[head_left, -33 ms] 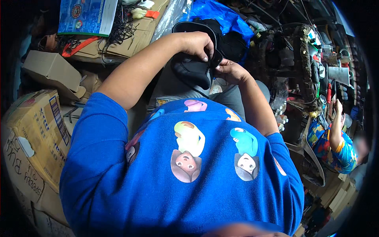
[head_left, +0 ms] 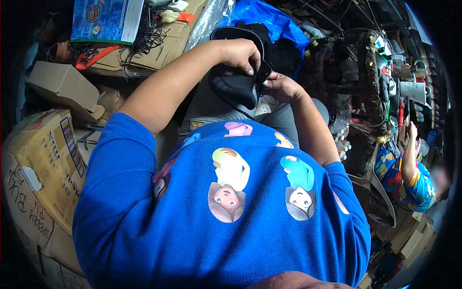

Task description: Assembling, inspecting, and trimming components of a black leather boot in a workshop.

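A black shoe (head_left: 233, 89) with a padded, stitched upper lies over my lap, on grey trousers. My left hand (head_left: 240, 55) is closed on its upper edge from above, thumb pointing down. From the other side, my right hand (head_left: 283, 87) pinches the dark edge between thumb and fingers. The two hands are close together, and the palms and part of the shoe are hidden. A curved black rim (head_left: 236, 32) shows just beyond my left hand.
Flattened cardboard (head_left: 144, 60), black laces (head_left: 144, 36) and a blue booklet (head_left: 103, 21) are at far left. Boxes (head_left: 62, 86) stand left. A blue plastic bag (head_left: 269, 19) lies beyond the shoe. Cluttered shelves and another person (head_left: 409, 176) are at right.
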`<control>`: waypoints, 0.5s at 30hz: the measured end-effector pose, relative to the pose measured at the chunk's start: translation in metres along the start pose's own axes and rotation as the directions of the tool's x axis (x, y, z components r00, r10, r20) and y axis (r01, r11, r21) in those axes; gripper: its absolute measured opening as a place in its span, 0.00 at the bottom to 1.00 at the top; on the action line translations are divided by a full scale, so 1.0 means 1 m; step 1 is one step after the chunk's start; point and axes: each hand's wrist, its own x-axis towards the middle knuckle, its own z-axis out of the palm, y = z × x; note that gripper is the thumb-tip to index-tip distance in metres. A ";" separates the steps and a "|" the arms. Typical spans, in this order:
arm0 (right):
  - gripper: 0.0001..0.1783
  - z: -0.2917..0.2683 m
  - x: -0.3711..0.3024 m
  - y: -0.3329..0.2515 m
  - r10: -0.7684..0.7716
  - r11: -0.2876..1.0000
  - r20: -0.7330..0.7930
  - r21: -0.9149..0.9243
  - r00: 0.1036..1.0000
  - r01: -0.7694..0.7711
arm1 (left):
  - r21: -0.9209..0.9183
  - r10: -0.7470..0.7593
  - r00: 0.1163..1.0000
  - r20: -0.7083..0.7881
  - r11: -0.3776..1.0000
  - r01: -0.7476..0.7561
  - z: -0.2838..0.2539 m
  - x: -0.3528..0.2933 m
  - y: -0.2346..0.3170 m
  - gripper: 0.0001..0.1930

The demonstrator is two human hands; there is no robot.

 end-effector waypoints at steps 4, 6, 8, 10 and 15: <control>0.08 -0.003 0.003 0.004 -0.021 1.000 -0.019 0.015 1.000 0.021 | -0.006 0.019 1.000 -0.008 1.000 -0.019 0.001 0.000 -0.001 0.13; 0.08 -0.005 0.004 0.006 -0.025 1.000 -0.003 0.001 1.000 0.025 | 0.086 0.017 0.999 -0.050 0.996 -0.012 0.001 0.000 0.000 0.13; 0.06 0.012 -0.001 0.001 -0.063 0.998 -0.073 -0.010 0.995 0.063 | 0.110 0.007 0.998 -0.065 0.994 0.000 0.001 -0.001 0.001 0.14; 0.06 0.009 -0.002 0.004 -0.080 0.997 -0.076 -0.017 0.994 0.079 | 0.140 0.006 0.997 -0.073 0.990 0.004 0.002 -0.001 0.002 0.14; 0.06 -0.001 0.000 0.011 -0.083 0.996 -0.108 0.007 0.991 0.085 | 0.043 0.018 1.000 0.020 0.999 -0.019 0.000 0.001 -0.001 0.14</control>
